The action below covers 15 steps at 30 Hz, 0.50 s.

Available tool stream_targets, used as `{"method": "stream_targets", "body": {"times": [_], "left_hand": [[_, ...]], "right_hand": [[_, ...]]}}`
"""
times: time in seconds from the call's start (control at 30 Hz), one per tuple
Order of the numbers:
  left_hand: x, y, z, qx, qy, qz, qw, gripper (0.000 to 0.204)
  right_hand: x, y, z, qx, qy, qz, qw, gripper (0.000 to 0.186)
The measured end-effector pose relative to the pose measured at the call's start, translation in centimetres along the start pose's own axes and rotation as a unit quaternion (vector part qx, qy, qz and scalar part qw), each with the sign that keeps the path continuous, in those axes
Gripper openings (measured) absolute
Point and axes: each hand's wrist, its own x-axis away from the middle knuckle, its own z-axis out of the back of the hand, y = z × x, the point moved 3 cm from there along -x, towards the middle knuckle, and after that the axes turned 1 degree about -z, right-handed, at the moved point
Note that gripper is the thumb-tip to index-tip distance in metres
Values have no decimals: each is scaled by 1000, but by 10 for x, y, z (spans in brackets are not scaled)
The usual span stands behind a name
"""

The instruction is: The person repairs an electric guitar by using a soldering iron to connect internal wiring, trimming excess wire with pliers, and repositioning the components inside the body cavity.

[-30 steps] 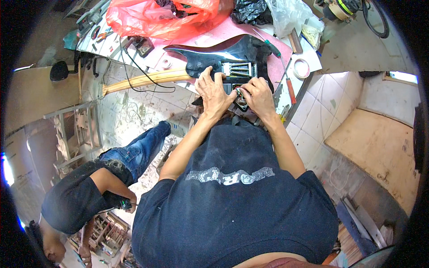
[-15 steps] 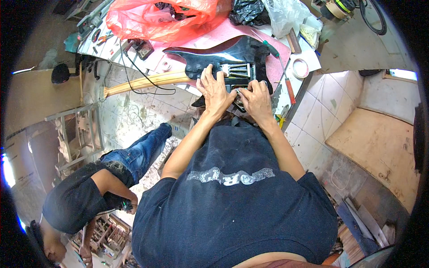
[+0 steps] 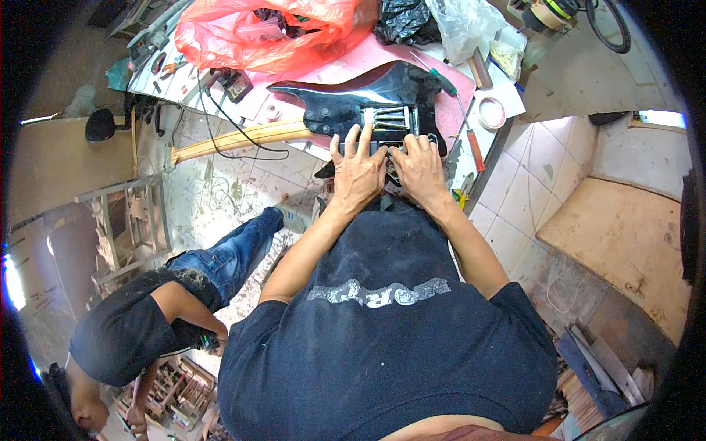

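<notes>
A black electric guitar [image 3: 342, 103] lies back side up at the near edge of the table, its pale wooden neck [image 3: 250, 135] reaching out to the left. Metal springs [image 3: 390, 119] show in an uncovered cavity of the body. My left hand [image 3: 358, 175] rests on the near part of the body, fingers spread and pointing away, its thumb close to my right hand. Curled over a second cavity near the guitar's near edge is my right hand [image 3: 421, 173], thumb and fingers drawn together. Whatever lies between those fingertips is too small and covered to tell.
Right of the guitar lie a screwdriver with a red handle [image 3: 476, 151], another with a green handle [image 3: 442, 81] and a tape roll [image 3: 491, 112]. A red plastic bag [image 3: 272, 37] sits behind. A dark cable [image 3: 250, 147] hangs over the neck. Another person [image 3: 140, 323] bends down at left.
My left hand has slid slightly toward me, its fingers now lower on the guitar body. My right hand stays over the near cavity, its fingers slightly shifted.
</notes>
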Motion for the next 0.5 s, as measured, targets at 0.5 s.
{"method": "stream_targets", "body": {"times": [0.5], "left_hand": [[-1, 1, -3, 61, -26, 4, 998, 25]], "right_hand": [[8, 17, 7, -118, 52, -42, 991, 17]]}}
